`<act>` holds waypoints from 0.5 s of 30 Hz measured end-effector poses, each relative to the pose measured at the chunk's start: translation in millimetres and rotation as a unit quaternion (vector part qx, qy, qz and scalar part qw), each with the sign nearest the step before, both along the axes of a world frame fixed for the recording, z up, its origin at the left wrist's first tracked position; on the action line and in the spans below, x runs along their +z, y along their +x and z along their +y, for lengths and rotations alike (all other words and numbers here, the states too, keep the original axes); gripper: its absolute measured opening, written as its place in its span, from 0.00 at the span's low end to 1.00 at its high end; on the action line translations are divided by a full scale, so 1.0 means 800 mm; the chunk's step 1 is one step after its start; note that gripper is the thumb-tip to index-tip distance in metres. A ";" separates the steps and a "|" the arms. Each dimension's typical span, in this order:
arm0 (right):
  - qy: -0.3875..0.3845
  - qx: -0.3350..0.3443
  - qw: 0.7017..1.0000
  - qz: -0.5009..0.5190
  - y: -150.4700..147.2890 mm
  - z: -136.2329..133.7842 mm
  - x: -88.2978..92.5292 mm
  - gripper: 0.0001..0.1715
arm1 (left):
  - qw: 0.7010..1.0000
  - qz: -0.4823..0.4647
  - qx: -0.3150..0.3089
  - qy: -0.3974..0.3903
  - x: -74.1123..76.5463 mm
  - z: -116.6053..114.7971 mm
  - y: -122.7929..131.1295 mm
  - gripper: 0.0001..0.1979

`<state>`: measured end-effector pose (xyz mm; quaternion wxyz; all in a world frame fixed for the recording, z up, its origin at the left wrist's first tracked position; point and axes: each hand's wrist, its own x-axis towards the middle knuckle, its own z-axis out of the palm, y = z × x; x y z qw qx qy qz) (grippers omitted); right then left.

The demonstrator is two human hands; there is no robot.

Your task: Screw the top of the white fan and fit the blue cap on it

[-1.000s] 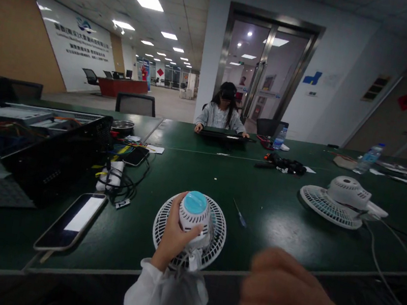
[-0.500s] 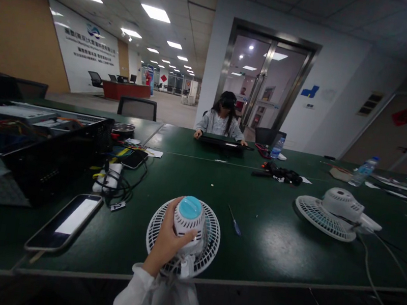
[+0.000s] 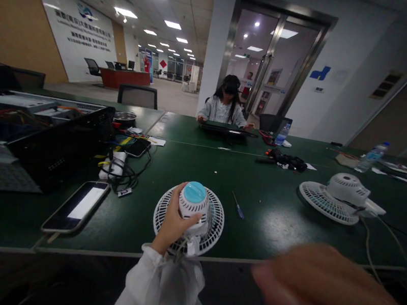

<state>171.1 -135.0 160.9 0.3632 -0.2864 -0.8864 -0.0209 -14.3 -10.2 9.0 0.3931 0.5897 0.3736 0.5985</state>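
Observation:
My left hand (image 3: 174, 220) is wrapped round the white motor housing of a small electric fan (image 3: 194, 214), which has a light-blue round cap on top. The fan lies with its slotted white grille (image 3: 216, 221) flat on the green table, near the front edge. Big and blurred, my right hand (image 3: 334, 302) hangs close to the camera at the lower right, apart from the fan; motion smears its fingers. A screwdriver (image 3: 239, 208) with a blue handle rests on the table just right of the fan.
A phone (image 3: 77, 207) lies left of the fan, by tangled black cables (image 3: 130, 177) and an opened computer case (image 3: 57, 150). At right stands a second white fan (image 3: 346, 193) with a cord. Across the table sits a person (image 3: 228, 107); water bottles (image 3: 282, 134) stand farther back.
My right hand has come into view at the lower right. My left hand keeps its hold on the fan. The whole view has tilted, so the table appears slightly higher.

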 end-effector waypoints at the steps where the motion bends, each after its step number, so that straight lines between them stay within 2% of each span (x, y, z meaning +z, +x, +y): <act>1: 0.011 -0.073 0.997 -0.002 -0.014 0.011 0.007 0.32 | 1.000 0.000 0.000 0.001 0.000 0.000 0.000 0.36; 3: 0.032 -0.097 0.993 -0.063 -0.042 0.053 0.009 0.17 | 1.000 0.000 0.004 0.006 -0.001 0.001 0.000 0.35; 4: 0.011 -0.113 0.987 -0.114 -0.053 0.080 0.005 0.15 | 1.000 0.001 0.007 0.010 -0.002 0.001 0.000 0.36; 6: -0.044 -0.165 0.968 -0.185 -0.069 0.130 -0.009 0.13 | 1.000 0.002 0.012 0.014 -0.003 0.003 0.001 0.37; 8: -0.087 -0.173 0.953 -0.232 -0.076 0.163 -0.024 0.12 | 1.000 0.004 0.017 0.012 -0.003 0.004 0.001 0.37; 11: -0.128 -0.168 0.945 -0.250 -0.081 0.177 -0.034 0.13 | 1.000 -0.003 0.009 0.000 -0.003 0.004 0.001 0.37; 15: -0.161 -0.181 0.941 -0.235 -0.085 0.175 -0.033 0.18 | 1.000 -0.012 -0.009 -0.002 -0.002 0.002 0.002 0.37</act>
